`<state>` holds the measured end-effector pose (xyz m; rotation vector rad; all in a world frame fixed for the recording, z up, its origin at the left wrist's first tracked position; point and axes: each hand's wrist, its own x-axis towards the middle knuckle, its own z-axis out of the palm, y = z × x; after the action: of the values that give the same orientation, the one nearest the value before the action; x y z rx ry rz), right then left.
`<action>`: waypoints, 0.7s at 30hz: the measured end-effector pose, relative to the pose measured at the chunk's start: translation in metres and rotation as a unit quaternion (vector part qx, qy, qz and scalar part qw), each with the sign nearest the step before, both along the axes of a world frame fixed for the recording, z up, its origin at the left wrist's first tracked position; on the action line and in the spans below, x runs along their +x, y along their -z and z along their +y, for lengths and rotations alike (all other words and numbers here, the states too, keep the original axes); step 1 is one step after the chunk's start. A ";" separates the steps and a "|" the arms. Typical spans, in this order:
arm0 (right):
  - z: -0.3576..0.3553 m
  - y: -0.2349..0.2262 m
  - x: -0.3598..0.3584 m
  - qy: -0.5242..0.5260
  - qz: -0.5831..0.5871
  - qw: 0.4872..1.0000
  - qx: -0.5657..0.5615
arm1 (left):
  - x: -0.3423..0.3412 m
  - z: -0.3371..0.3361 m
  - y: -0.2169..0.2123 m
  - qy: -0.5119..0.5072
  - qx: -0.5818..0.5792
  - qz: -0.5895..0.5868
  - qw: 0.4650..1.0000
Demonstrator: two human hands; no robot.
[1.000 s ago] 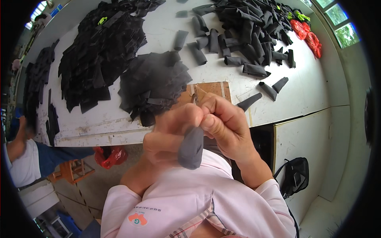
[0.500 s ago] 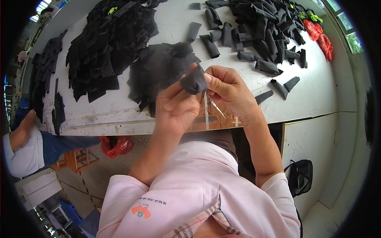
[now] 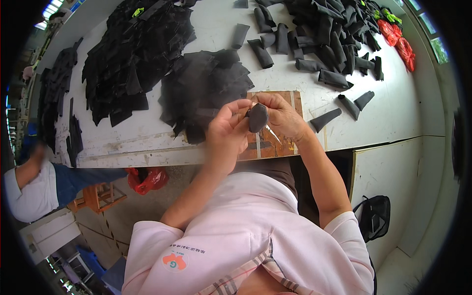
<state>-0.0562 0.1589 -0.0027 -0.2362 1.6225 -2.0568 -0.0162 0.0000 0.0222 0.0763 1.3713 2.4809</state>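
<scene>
Between my two hands, above the front of the table, is a small black fabric piece (image 3: 258, 118), its rounded end turned up. My left hand (image 3: 228, 132) is closed on its left side with the fingertips. From the right, my right hand (image 3: 282, 117) pinches the piece near its upper edge. My fingers and the cloth itself hide much of it. Just below it shows a thin, pointed metal tool (image 3: 273, 134), over a worn brown board (image 3: 269, 150); its other end is hidden. A flat heap of black fabric pieces (image 3: 204, 81) lies beyond my left hand.
A larger black fabric pile (image 3: 140, 54) covers the back left. Black fabric tubes (image 3: 334, 42) are heaped at the back right, beside red plastic bags (image 3: 404, 53). Several loose tubes (image 3: 325, 119) lie nearer on the right. A person's arm (image 3: 30, 169) shows at far left.
Both hands have come lower and nearer to me with the black fabric piece, which has turned. My right hand has tilted inward. More of the brown board shows behind the hands.
</scene>
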 end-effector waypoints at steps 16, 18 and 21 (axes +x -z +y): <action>-0.006 -0.049 0.022 0.011 0.443 0.760 0.475 | -0.002 -0.008 0.001 -0.119 0.044 0.131 0.983; -0.003 -0.029 0.021 0.013 0.387 0.817 0.427 | -0.005 -0.001 0.009 -0.093 0.070 0.101 0.988; -0.002 -0.028 0.020 0.026 0.409 0.809 0.420 | -0.020 0.002 -0.018 0.016 0.057 0.038 0.998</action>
<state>-0.0358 0.1574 0.0248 -0.8219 2.8912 -1.0607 -0.0357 0.0023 0.0406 0.2170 1.2472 2.5515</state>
